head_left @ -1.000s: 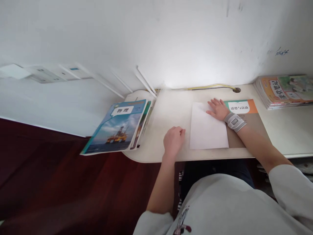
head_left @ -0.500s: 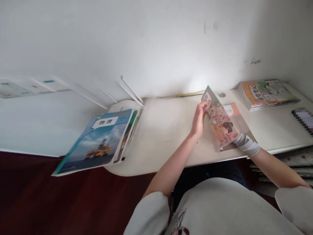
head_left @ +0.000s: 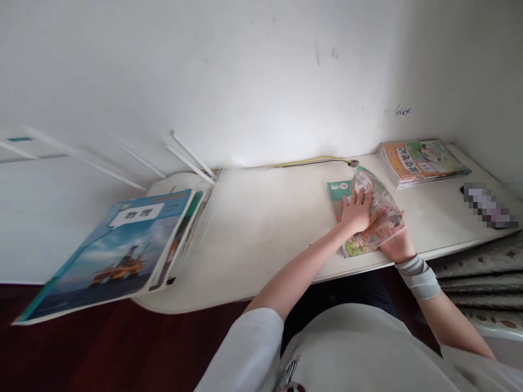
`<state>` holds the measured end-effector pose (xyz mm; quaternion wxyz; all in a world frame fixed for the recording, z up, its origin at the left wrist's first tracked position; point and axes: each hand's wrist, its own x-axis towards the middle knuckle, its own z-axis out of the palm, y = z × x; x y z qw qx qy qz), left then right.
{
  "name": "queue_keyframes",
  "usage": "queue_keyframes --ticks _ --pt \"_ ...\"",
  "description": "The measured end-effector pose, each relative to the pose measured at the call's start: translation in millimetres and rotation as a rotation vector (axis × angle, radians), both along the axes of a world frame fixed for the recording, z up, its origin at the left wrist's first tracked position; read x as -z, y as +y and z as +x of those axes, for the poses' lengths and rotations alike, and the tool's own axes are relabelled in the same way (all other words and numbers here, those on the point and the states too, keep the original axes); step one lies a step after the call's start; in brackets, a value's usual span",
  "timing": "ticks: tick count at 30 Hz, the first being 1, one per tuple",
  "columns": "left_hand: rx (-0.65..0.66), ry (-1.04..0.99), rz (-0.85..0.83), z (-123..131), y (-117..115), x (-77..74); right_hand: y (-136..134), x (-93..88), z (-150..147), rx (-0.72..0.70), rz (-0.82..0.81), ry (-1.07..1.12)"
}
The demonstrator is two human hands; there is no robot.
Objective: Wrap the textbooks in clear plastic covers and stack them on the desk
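A thin book with a pink and green illustrated cover (head_left: pixel 386 204) lies near the front edge of the white desk, tilted, in a clear sleeve. Under its left side another green-topped cover (head_left: pixel 337 190) shows. My left hand (head_left: pixel 357 211) rests on the book with its fingers spread. At the lower right corner, my right hand (head_left: pixel 398 245), with a grey and white band at the wrist, holds the book's edge; its fingers are partly hidden beneath it.
A stack of books (head_left: pixel 425 160) stands at the back right, near a blurred phone (head_left: pixel 488 204). Blue-covered books (head_left: pixel 122 245) overhang the desk's left end, by a white rack (head_left: pixel 190 158). A yellow cable (head_left: pixel 310 160) runs along the wall.
The book has come down from a raised, upright tilt to lie lower over the desk. My left hand has moved from its upper edge onto the cover. The view has shifted right.
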<state>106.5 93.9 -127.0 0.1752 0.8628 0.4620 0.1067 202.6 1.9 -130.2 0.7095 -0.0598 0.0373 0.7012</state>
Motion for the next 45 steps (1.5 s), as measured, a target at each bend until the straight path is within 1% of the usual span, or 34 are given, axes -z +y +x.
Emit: queue_keyframes --ticks 1,2,3,4,6,7,9,11,12,14,16,18,21,23,24,25,27,29,32,35,36,37,39,41,43,45 --pt "0.019 0.062 0.043 0 2 2.2 -5 1.2 9 -0.009 -0.024 -0.013" --pt "0.032 0.103 0.087 -1 5 3.7 -10 2.3 18 0.017 -0.077 -0.235" --pt "0.041 0.125 0.129 -1 9 4.6 -16 3.4 25 0.076 -0.13 -0.515" --pt "0.048 0.133 0.163 -2 13 4.6 -22 4.3 31 0.167 -0.159 -0.734" --pt "0.044 0.115 0.204 -2 26 2.6 -32 6.4 37 0.366 -0.152 -1.071" --pt "0.031 0.096 0.216 -2 33 1.0 -36 7.9 38 0.433 -0.127 -1.205" --pt "-0.032 0.049 0.228 -2 52 -2.7 -39 12.1 37 0.491 -0.101 -1.448" --pt "-0.114 0.018 0.201 -6 70 -6.3 -38 17.9 37 0.443 -0.138 -1.6" --pt "-0.145 0.018 0.164 -9 78 -7.9 -37 20.9 38 0.412 -0.17 -1.637" --pt "-0.166 0.041 0.079 -21 90 -11.0 -34 26.2 42 0.375 -0.228 -1.681" --pt "-0.16 0.072 0.028 -40 95 -14.1 -31 29.2 48 0.366 -0.258 -1.7" --pt "-0.169 0.103 0.014 -64 93 -17.8 -25 29.5 52 0.363 -0.245 -1.671" --pt "-0.188 0.18 -0.051 -109 83 -25.0 -8 26.1 58 0.277 -0.185 -1.6" --pt "-0.163 0.219 -0.168 -138 74 -29.5 11 22.6 61 0.159 -0.152 -1.59" --pt "-0.137 0.197 -0.242 -151 69 -30.8 22 21.0 63 0.095 -0.132 -1.588" --pt "-0.116 0.129 -0.305 -161 65 -31.1 35 19.6 65 0.033 -0.103 -1.586" --pt "-0.114 -0.08 -0.362 -174 59 -28.1 59 16.9 68 -0.044 -0.034 -1.592" --pt "-0.166 -0.245 -0.323 -178 53 -20.8 80 13.1 71 -0.093 0.005 -1.594" --pt "-0.24 -0.302 -0.262 -174 46 -7.2 101 -0.5 75 -0.125 0.045 -1.654" --pt "-0.312 -0.341 -0.186 -170 39 2.8 115 -27.3 77 -0.119 0.135 -1.863" --pt "-0.334 -0.351 -0.164 -169 37 4.9 120 -38.4 76 -0.145 0.175 -1.938" --pt "-0.353 -0.358 -0.147 -168 35 6.5 125 -49.7 73 -0.205 0.227 -2.002" --pt "-0.376 -0.363 -0.131 -168 32 8.9 140 -71.0 66 -0.375 0.354 -2.099" --pt "-0.388 -0.354 -0.128 -169 31 10.6 156 -86.3 55 -0.54 0.49 -2.198" --pt "-0.407 -0.347 -0.124 -168 29 11.9 171 -92.2 42 -0.674 0.607 -2.366" --pt "-0.442 -0.328 -0.079 -164 26 12.3 178 -87.2 30 -0.725 0.628 -2.672"
